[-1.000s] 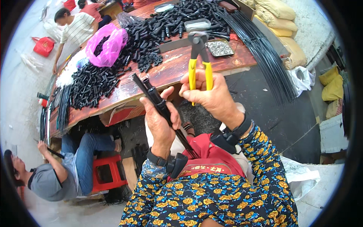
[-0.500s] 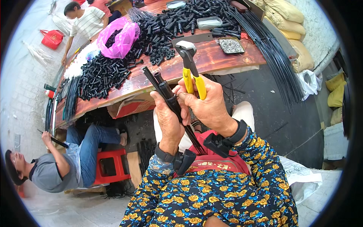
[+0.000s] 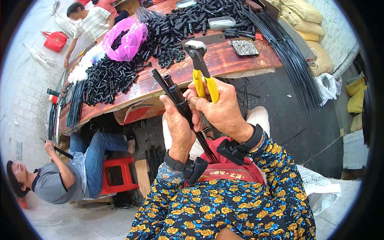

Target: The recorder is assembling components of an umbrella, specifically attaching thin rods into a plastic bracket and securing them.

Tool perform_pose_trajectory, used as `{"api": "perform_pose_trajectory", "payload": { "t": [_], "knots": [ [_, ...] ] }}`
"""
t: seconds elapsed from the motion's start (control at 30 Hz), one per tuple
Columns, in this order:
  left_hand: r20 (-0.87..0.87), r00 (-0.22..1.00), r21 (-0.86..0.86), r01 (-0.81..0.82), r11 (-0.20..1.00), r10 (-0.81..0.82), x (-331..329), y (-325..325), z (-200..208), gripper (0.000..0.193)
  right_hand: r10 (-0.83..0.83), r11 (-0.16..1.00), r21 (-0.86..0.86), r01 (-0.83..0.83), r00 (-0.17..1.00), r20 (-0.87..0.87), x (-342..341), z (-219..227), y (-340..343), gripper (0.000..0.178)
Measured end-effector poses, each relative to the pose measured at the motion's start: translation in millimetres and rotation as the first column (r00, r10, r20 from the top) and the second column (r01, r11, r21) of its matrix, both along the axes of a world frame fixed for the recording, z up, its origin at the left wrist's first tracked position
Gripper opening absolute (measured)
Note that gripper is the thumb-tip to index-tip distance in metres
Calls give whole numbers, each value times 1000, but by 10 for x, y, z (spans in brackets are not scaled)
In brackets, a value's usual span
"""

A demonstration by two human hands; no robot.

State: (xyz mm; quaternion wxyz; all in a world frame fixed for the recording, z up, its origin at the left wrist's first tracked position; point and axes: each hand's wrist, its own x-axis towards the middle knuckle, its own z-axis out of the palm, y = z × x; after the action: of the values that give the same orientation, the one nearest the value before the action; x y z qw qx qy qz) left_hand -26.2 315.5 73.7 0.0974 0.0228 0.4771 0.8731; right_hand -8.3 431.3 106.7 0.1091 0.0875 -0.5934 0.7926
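My left hand (image 3: 179, 122) is closed round a slanting bundle of thin black rods (image 3: 205, 146) with black tubular fittings (image 3: 173, 91) at the upper end. The rods run down toward my lap. Wrapped in my right hand (image 3: 224, 106) are end-cutting pliers (image 3: 199, 60) with yellow grips, their jaws pointing up and away from the bundle. My right thumb and fingertips come together at the side of the black fitting, close to my left fingers. Whatever small piece they may pinch there is hidden.
On the wooden table (image 3: 160, 80) ahead lie heaped black fittings (image 3: 108, 78), a pink plastic bag (image 3: 136, 42), a tray of small metal pieces (image 3: 245, 47) and long black rods (image 3: 286, 60). A co-worker (image 3: 60, 176) sits left beside a red stool (image 3: 119, 176); another person (image 3: 90, 20) leans at the far left.
The pliers and both hands have barely shifted, with the pliers' head a touch farther up and left. The seated co-worker has moved slightly.
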Motion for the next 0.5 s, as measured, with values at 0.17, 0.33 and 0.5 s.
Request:
{"api": "perform_pose_trajectory", "payload": {
  "t": [0.17, 0.33, 0.5],
  "knots": [
    [-31, 998, -44, 53, 998, -55, 8, 7, 21, 87, 1, 997, -74, 3, 999, 49, 1, 3, 8, 16],
    [-8, 998, -14, 68, 998, -68, 14, 11, 31, 90, -57, 998, -16, 57, 998, -24, 43, -35, -42, 12],
    [-70, 977, 58, 207, 977, -203, 49, -31, 37, 96, 260, 962, 83, -258, 966, -2, -133, -64, 269, 20]
  ]
}}
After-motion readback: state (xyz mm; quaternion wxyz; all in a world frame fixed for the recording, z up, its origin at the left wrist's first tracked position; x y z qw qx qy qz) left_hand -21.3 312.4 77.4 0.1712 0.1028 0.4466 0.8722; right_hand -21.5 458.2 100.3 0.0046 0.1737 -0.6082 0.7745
